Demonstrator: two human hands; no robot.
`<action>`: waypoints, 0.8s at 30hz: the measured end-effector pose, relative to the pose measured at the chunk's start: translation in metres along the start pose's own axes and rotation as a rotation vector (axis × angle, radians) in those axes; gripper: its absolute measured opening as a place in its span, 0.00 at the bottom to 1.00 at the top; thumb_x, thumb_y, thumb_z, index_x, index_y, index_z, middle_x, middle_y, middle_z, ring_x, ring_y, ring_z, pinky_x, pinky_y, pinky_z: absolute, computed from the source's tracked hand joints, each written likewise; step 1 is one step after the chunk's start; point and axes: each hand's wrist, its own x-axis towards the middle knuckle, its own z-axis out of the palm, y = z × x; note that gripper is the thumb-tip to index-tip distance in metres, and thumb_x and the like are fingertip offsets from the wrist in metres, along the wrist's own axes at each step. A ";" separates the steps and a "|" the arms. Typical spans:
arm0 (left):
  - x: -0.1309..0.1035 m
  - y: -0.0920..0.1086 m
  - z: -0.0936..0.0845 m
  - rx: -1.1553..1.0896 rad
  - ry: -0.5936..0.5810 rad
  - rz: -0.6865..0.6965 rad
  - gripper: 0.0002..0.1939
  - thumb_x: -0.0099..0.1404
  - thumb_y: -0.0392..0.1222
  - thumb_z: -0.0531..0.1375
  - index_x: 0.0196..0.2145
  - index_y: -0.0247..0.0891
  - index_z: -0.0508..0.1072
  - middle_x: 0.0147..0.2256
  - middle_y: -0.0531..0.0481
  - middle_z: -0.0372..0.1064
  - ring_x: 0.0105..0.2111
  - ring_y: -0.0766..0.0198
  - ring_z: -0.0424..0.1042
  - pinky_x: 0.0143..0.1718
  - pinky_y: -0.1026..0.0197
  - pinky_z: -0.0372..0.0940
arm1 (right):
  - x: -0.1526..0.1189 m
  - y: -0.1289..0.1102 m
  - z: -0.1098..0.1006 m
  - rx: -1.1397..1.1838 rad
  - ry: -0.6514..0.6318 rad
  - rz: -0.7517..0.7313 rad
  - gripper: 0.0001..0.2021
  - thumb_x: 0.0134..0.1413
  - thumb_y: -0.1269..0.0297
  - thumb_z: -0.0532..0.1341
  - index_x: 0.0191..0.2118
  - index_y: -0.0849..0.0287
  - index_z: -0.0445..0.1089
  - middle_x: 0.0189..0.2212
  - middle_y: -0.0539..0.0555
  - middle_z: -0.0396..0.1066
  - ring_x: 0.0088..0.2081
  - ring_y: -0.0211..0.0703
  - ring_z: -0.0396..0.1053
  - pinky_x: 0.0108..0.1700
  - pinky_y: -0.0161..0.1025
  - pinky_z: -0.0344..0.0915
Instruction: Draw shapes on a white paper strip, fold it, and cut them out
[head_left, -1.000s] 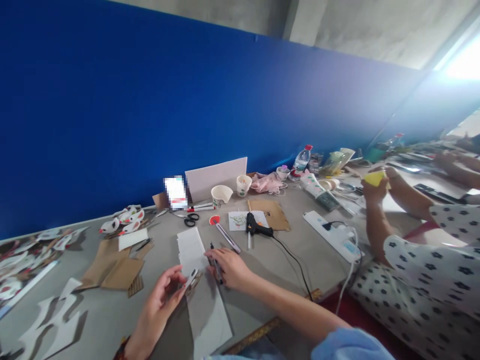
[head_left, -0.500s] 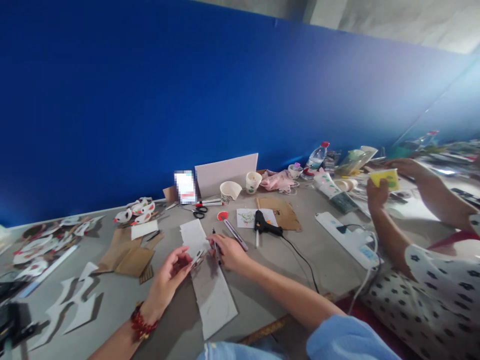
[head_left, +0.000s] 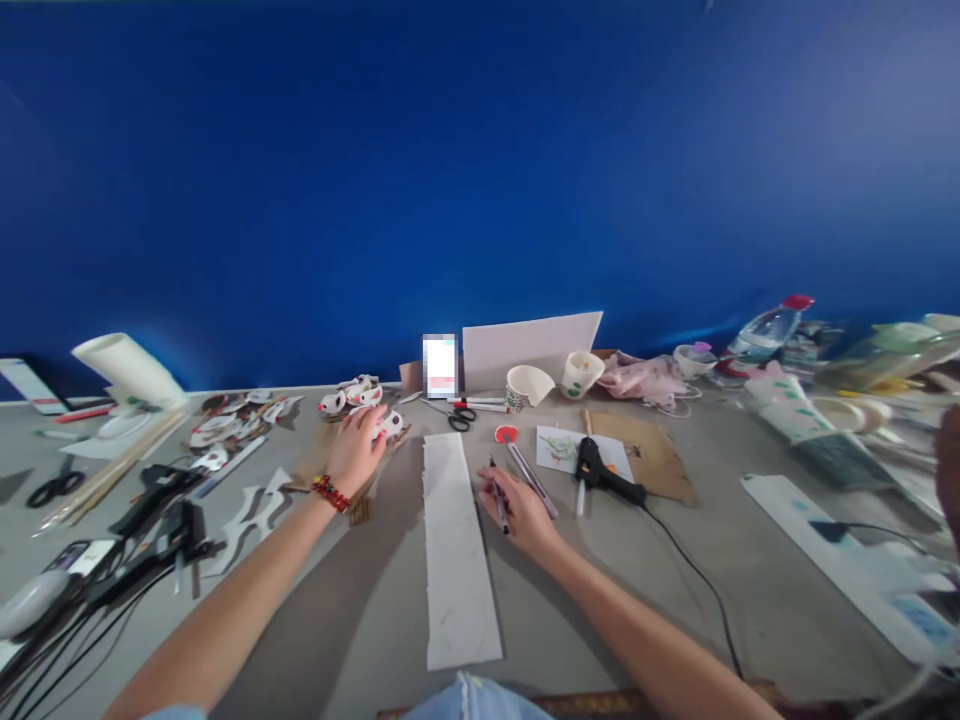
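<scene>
My left hand [head_left: 358, 455], with a red bead bracelet at its wrist, is over brown cardboard at the left. Between its thumb and fingers is a small white cutout [head_left: 389, 425] with dark and pink marks; its outline is partly hidden. Just behind lie several white bird-like cutouts [head_left: 352, 396] with red parts. My right hand [head_left: 521, 510] grips a dark slim pen [head_left: 501, 508] beside the long white strip [head_left: 459, 560], on which faint curved lines show near the front. A second pen-like stick [head_left: 529, 476] and a red round piece [head_left: 506, 434] lie beyond that hand.
A black glue gun [head_left: 607, 475] with its cord lies at the right by cardboard [head_left: 664, 465] and a power strip [head_left: 832, 560]. Scissors [head_left: 460, 418], paper cups [head_left: 529, 384] and a phone [head_left: 440, 366] stand or lie at the back. White offcuts [head_left: 251, 515] and tools crowd the left.
My left hand has moved from over the strip to the cardboard and bird-like cutouts, carrying the small cutout. My right hand has shifted off the strip with the pen. The view has turned left.
</scene>
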 end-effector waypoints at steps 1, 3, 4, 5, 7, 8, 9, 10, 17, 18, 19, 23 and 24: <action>0.004 -0.001 0.006 0.019 -0.006 0.010 0.20 0.65 0.35 0.54 0.55 0.35 0.65 0.49 0.38 0.67 0.51 0.48 0.67 0.55 0.46 0.59 | 0.000 0.001 0.000 -0.003 0.001 0.001 0.11 0.61 0.68 0.54 0.49 0.59 0.65 0.36 0.55 0.72 0.34 0.41 0.70 0.38 0.36 0.64; 0.012 -0.001 0.018 0.033 -0.022 0.038 0.20 0.65 0.34 0.53 0.54 0.34 0.67 0.50 0.37 0.67 0.51 0.47 0.66 0.56 0.45 0.57 | 0.000 0.002 0.000 -0.009 -0.006 0.003 0.12 0.60 0.69 0.55 0.49 0.58 0.66 0.36 0.55 0.72 0.34 0.41 0.70 0.38 0.35 0.64; 0.015 0.000 0.024 0.037 -0.030 0.055 0.20 0.64 0.33 0.53 0.54 0.34 0.67 0.50 0.37 0.67 0.51 0.47 0.66 0.57 0.45 0.57 | 0.000 0.002 0.000 -0.011 -0.011 0.004 0.12 0.60 0.69 0.55 0.49 0.58 0.66 0.36 0.55 0.72 0.33 0.41 0.69 0.37 0.35 0.64; 0.019 0.000 0.029 0.039 -0.037 0.071 0.20 0.64 0.32 0.53 0.53 0.34 0.67 0.50 0.38 0.67 0.52 0.48 0.66 0.58 0.45 0.56 | 0.000 0.002 -0.001 -0.011 -0.013 0.007 0.12 0.59 0.69 0.55 0.48 0.58 0.66 0.36 0.54 0.72 0.33 0.41 0.69 0.37 0.34 0.64; 0.028 -0.001 0.038 0.044 -0.048 0.093 0.21 0.63 0.31 0.53 0.54 0.34 0.67 0.49 0.38 0.67 0.52 0.48 0.66 0.58 0.45 0.56 | 0.001 0.001 -0.002 -0.011 -0.015 0.015 0.12 0.59 0.70 0.55 0.48 0.57 0.67 0.35 0.54 0.72 0.33 0.40 0.69 0.36 0.34 0.63; 0.031 -0.002 0.042 0.047 -0.050 0.098 0.21 0.63 0.30 0.53 0.54 0.34 0.67 0.49 0.37 0.67 0.51 0.48 0.66 0.58 0.45 0.56 | 0.001 0.000 -0.002 -0.012 -0.013 0.020 0.11 0.59 0.69 0.55 0.47 0.57 0.67 0.35 0.54 0.72 0.32 0.40 0.69 0.36 0.34 0.63; 0.035 -0.004 0.045 0.049 -0.052 0.100 0.21 0.62 0.30 0.53 0.54 0.34 0.67 0.48 0.37 0.68 0.51 0.48 0.67 0.58 0.45 0.57 | 0.001 -0.001 -0.002 -0.013 -0.011 0.023 0.11 0.60 0.69 0.55 0.47 0.57 0.67 0.35 0.54 0.72 0.32 0.40 0.69 0.36 0.34 0.63; 0.038 -0.005 0.047 0.051 -0.053 0.102 0.21 0.62 0.30 0.53 0.54 0.34 0.67 0.47 0.38 0.68 0.50 0.48 0.67 0.58 0.45 0.57 | 0.001 -0.001 -0.003 -0.014 -0.013 0.026 0.11 0.60 0.69 0.55 0.47 0.57 0.67 0.35 0.54 0.72 0.32 0.40 0.69 0.36 0.34 0.63; 0.034 -0.003 0.036 0.024 -0.029 0.095 0.19 0.65 0.33 0.53 0.53 0.35 0.67 0.50 0.37 0.67 0.52 0.47 0.66 0.57 0.43 0.59 | 0.000 0.003 -0.003 -0.005 -0.036 0.032 0.12 0.60 0.69 0.55 0.49 0.56 0.66 0.36 0.53 0.72 0.33 0.40 0.69 0.37 0.34 0.64; 0.028 0.003 0.032 0.016 -0.027 0.093 0.18 0.66 0.34 0.52 0.53 0.36 0.67 0.50 0.39 0.67 0.52 0.48 0.66 0.57 0.43 0.58 | 0.000 0.004 -0.003 -0.002 -0.041 0.027 0.13 0.60 0.69 0.55 0.50 0.56 0.66 0.37 0.53 0.72 0.34 0.40 0.69 0.38 0.34 0.64; 0.021 0.011 0.027 0.003 -0.036 0.102 0.17 0.67 0.35 0.53 0.53 0.37 0.68 0.50 0.40 0.68 0.51 0.50 0.66 0.57 0.45 0.59 | 0.000 0.004 -0.004 -0.001 -0.045 0.023 0.13 0.60 0.70 0.54 0.51 0.56 0.65 0.37 0.54 0.72 0.34 0.40 0.69 0.38 0.34 0.64; -0.018 0.049 0.012 -0.091 -0.160 0.211 0.13 0.68 0.39 0.54 0.49 0.41 0.70 0.50 0.46 0.69 0.52 0.56 0.67 0.58 0.51 0.60 | 0.001 0.001 -0.006 0.000 -0.061 0.017 0.14 0.61 0.69 0.53 0.51 0.58 0.65 0.37 0.54 0.72 0.34 0.40 0.70 0.38 0.35 0.65; -0.028 0.057 0.009 -0.129 -0.206 0.251 0.13 0.69 0.39 0.53 0.50 0.41 0.70 0.50 0.45 0.69 0.52 0.56 0.67 0.59 0.50 0.58 | 0.001 0.000 -0.007 0.001 -0.064 0.015 0.14 0.61 0.69 0.53 0.51 0.58 0.65 0.38 0.55 0.72 0.34 0.40 0.70 0.38 0.35 0.65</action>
